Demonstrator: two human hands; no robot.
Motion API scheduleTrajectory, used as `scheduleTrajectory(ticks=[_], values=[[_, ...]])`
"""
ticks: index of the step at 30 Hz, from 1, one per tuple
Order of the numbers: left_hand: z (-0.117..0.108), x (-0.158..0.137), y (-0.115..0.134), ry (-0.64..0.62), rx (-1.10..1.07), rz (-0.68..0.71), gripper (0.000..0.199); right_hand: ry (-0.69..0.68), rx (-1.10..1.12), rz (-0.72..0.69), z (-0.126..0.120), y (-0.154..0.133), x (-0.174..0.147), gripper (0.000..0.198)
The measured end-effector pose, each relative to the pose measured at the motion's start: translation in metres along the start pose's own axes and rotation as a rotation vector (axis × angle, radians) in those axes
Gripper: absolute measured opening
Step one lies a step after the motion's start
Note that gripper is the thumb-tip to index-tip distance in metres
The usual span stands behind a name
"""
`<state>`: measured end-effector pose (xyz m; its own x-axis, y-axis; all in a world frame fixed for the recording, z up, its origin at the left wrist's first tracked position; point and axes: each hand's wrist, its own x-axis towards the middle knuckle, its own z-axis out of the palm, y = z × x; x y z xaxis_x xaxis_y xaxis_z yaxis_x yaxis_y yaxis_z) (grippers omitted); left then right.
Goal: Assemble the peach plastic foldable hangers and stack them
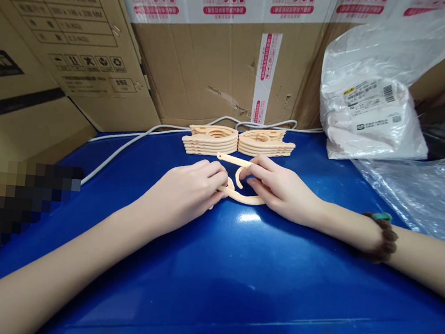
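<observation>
Between my two hands is a cream plastic folding hanger (245, 197), with its curved hook and a straight arm with a holed end showing. My left hand (195, 188) is closed on the hanger's left side, and the fingertips hide that part. On the other side, my right hand (283, 188) grips the right part with bent fingers, which cover some of it. Just behind the hands, two neat stacks of similar folded hangers, a left stack (209, 143) and a right stack (266, 147), lie side by side on the blue table (220, 277).
Large cardboard boxes stand along the back (200, 70) and at the left (75, 16). A white cable (124, 149) runs along the table's rear and left. A white plastic parcel bag (369, 118) and clear plastic wrap (425, 189) lie at the right.
</observation>
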<state>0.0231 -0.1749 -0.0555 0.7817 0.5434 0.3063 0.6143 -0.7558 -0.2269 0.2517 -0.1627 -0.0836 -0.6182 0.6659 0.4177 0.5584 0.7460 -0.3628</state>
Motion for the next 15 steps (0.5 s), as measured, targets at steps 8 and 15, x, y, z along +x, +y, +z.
scheduleTrajectory(ticks=[8, 15], values=[[-0.0003, -0.0008, -0.0012, 0.015, -0.006, 0.021, 0.011, -0.037, -0.031, -0.07, -0.0012, -0.0033, 0.0003, 0.022], [-0.0016, 0.0008, 0.0002, 0.047, 0.11, 0.054, 0.007, -0.042, -0.034, -0.08, -0.0005, -0.0027, 0.0004, 0.02]])
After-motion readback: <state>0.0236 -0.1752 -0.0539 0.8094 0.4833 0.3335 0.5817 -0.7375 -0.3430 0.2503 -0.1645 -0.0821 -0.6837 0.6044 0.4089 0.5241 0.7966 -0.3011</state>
